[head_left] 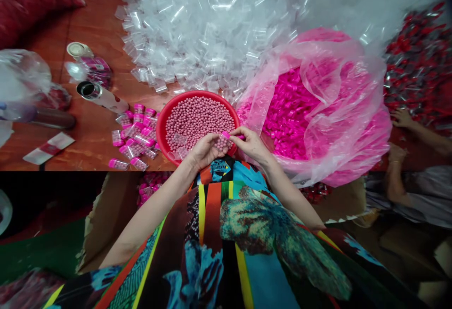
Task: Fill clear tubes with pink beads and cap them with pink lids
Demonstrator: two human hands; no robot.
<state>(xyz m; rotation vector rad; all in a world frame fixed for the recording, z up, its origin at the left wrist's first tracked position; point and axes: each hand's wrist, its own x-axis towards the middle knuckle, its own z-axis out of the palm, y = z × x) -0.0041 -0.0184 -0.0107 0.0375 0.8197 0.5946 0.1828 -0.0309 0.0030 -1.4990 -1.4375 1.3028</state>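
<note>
My left hand (pixel 205 151) is closed around a small clear bottle (pixel 221 142) filled with pink beads, at the near right rim of the red bowl (pixel 161 130). Pink shows at the bottle's top. My right hand (pixel 251 145) touches the bottle's top with its fingertips, and a small bright pink plastic piece (pixel 241 137) sticks out from between its fingers. Round pink beads (pixel 199 116) fill the bowl, and a few clear empty bottles (pixel 180 144) lie on them near my left hand.
Filled pink-capped bottles (pixel 136 135) lie left of the bowl. Behind it rises a heap of clear bottles (pixel 212 31). On the right stands a pink plastic bag (pixel 339 106) of pink caps (pixel 286 116). Another person's hands (pixel 402 118) are at a red pile (pixel 420 64).
</note>
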